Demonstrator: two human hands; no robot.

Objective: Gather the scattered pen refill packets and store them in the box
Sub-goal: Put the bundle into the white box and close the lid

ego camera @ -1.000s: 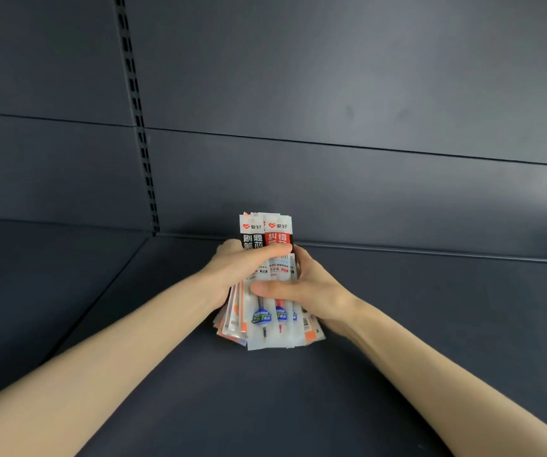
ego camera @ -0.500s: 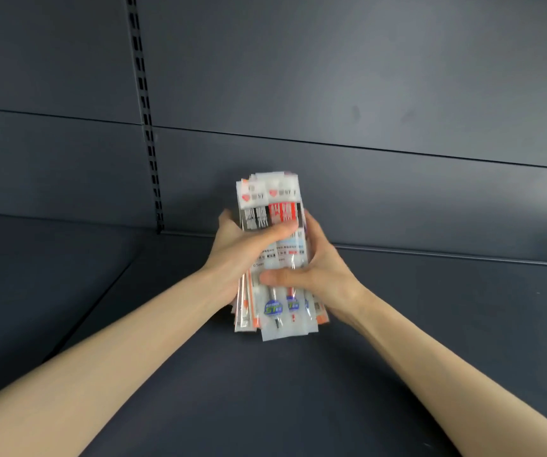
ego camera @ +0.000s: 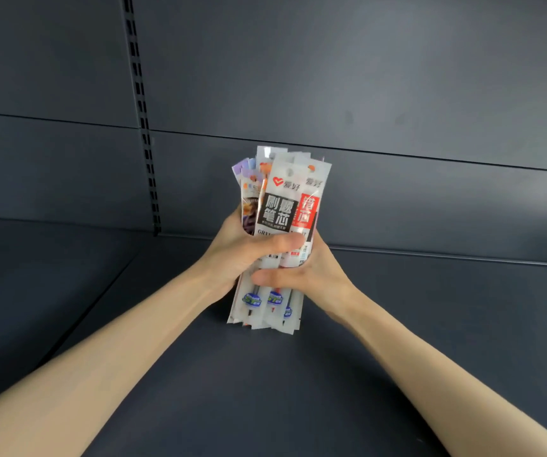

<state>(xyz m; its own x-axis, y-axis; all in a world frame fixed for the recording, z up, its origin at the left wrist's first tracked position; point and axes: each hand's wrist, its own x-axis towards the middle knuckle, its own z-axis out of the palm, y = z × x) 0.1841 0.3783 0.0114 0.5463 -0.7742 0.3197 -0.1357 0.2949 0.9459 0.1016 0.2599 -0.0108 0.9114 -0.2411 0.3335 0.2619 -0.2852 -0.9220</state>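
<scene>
A bundle of pen refill packets (ego camera: 280, 206) stands upright between both hands above the dark shelf. The packets are clear sleeves with black, red, orange and purple labels; several are stacked together. My left hand (ego camera: 242, 252) wraps the bundle from the left, thumb across the front. My right hand (ego camera: 305, 275) grips it from the right and lower down, thumb pressed across the front. The packets' lower ends (ego camera: 265, 319) hang just above the shelf surface. No box is in view.
A dark grey metal shelf (ego camera: 265, 390) lies under the hands, with a seam on the left. Behind it rises a panelled back wall (ego camera: 364, 94) with a slotted upright strip (ego camera: 140, 110).
Both hands have lifted the bundle off the shelf and tilted it upright. The packets are squared together more tightly than a second ago.
</scene>
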